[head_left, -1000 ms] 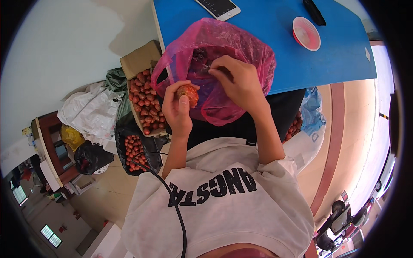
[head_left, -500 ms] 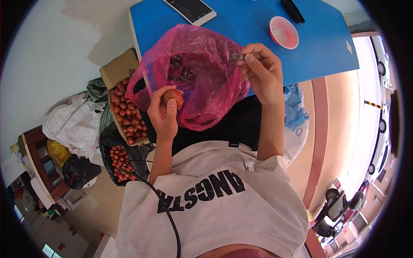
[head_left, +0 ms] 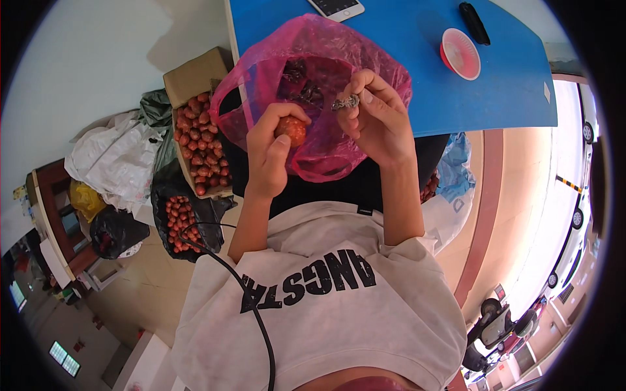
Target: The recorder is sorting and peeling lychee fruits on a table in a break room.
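My left hand (head_left: 268, 153) is closed round a reddish-orange ball (head_left: 291, 131) with a speckled surface, thumb on its near side. Between the fingertips of my right hand (head_left: 385, 124) is a small crumpled piece of dark, shiny film (head_left: 345, 102), held a little to the right of the ball and apart from it. Both hands are over the mouth of a thin pink plastic bag (head_left: 381, 65), which hangs at the table's near edge. More dark crumpled film (head_left: 306, 91) shows inside the bag. What lies deeper in it is hidden.
On the blue table (head_left: 417, 98) are a phone (head_left: 337, 8), a pink-and-white bowl (head_left: 460, 55) and a black elongated object (head_left: 475, 24). To the left stand a cardboard box (head_left: 195, 75) of reddish balls and a black bag (head_left: 215, 238) with more. A black cable (head_left: 257, 319) crosses my shirt.
My right hand has come left and nearer with the dark film, closing the gap to the ball in my left hand. The whole view has shifted somewhat.
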A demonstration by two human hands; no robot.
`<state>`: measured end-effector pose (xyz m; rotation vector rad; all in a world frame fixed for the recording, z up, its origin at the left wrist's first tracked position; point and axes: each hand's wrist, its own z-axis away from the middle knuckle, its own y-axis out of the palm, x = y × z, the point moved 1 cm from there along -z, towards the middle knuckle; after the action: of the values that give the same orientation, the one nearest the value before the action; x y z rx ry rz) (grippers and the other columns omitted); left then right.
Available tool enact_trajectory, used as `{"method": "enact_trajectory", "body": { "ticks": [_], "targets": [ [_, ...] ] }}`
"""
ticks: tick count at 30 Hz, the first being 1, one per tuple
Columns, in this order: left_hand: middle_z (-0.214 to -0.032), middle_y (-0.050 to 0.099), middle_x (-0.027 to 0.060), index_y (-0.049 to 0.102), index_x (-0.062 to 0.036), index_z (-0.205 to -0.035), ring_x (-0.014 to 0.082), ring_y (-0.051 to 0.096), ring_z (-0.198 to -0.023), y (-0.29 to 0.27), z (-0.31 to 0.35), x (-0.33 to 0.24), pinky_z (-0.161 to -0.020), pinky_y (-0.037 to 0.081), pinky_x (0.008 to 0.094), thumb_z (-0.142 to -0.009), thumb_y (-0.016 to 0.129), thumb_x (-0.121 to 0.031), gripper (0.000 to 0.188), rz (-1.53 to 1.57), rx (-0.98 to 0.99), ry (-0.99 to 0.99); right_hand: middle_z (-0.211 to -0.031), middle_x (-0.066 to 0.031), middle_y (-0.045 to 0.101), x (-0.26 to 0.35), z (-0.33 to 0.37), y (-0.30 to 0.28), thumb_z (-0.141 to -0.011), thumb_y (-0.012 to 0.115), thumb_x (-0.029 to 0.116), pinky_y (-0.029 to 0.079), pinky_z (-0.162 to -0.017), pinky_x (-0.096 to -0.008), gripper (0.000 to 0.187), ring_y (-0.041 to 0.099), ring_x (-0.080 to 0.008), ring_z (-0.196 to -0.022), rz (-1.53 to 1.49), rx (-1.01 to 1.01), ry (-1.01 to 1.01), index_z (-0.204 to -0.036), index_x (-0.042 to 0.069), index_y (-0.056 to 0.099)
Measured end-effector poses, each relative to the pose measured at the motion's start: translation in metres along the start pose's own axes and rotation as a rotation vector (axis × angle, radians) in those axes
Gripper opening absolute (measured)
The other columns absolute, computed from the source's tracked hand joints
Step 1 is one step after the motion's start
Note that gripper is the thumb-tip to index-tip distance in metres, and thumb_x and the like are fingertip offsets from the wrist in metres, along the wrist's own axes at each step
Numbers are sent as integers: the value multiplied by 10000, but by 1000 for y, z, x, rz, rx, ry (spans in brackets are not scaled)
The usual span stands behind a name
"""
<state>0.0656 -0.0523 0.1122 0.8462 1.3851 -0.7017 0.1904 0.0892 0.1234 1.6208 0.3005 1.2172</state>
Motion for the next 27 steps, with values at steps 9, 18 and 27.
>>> {"method": "enact_trajectory", "body": {
  "ticks": [9, 18, 27],
  "targets": [
    [-838, 654, 66, 660, -7, -984, 139, 512, -650, 7, -9, -29, -596, 421, 242, -799, 667, -52, 190, -270, -7, 144, -779, -101, 605, -33, 2, 9, -992, 497, 73, 397, -503, -208, 104, 524, -128, -601, -273, 71, 50, -1061, 17, 551],
    [-804, 645, 71, 684, -18, -904, 155, 537, -661, 3, -5, -28, -610, 435, 242, -784, 683, -37, 122, -239, 11, 104, -787, -105, 591, -37, 4, 5, -995, 482, 69, 387, -492, -197, 123, 481, -125, -638, -365, 84, -19, -1081, 11, 548],
    [-812, 660, 65, 688, -15, -914, 151, 546, -675, 2, -6, -18, -632, 446, 245, -781, 682, -36, 135, -224, -20, 89, -811, -110, 592, -7, 14, -8, -991, 491, 71, 381, -492, -214, 181, 467, -123, -684, -297, -43, -135, -1126, -7, 583]
  ]
}}
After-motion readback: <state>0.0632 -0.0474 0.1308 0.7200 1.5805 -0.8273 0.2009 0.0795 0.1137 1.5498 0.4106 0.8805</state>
